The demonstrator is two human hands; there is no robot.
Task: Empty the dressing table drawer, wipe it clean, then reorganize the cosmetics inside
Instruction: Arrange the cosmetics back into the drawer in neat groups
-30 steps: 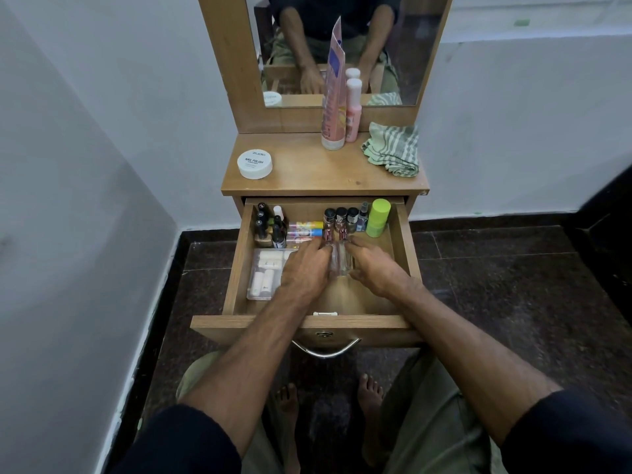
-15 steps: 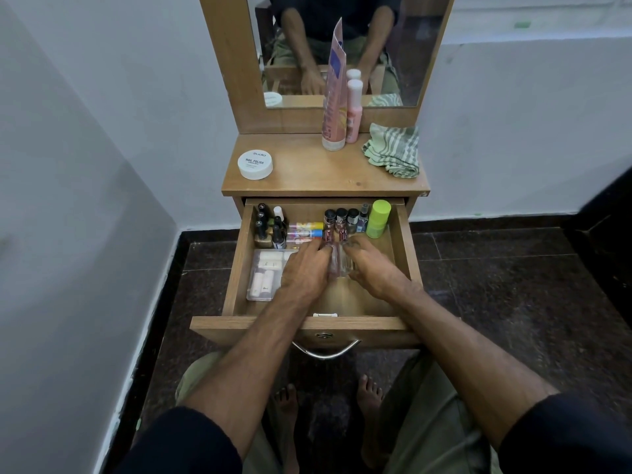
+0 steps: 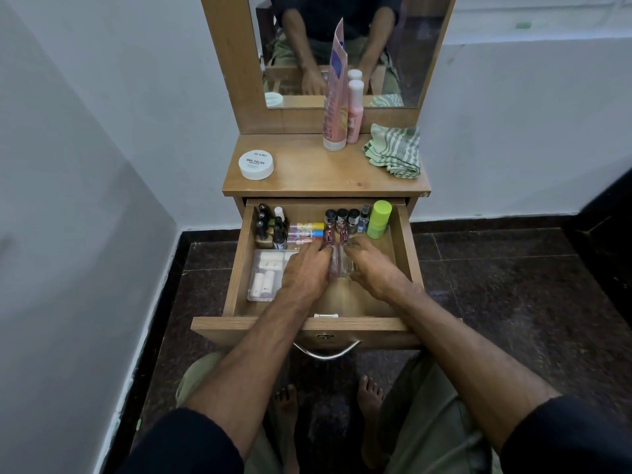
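Both hands in drawer (image 3: 405, 234); left hand (image 3: 305, 270) and right hand (image 3: 372, 268) flank clear bottles (image 3: 340, 265) (grip unclear).

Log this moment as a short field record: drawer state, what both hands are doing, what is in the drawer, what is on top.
drawer: pulled open
left hand: in the drawer, against the clear bottles
right hand: on the bottles' other side; grip unclear
back row: small dark bottles, green container, dark tubes at left
left front: clear tray
tabletop: white jar, pink tube, pink bottle, striped cloth
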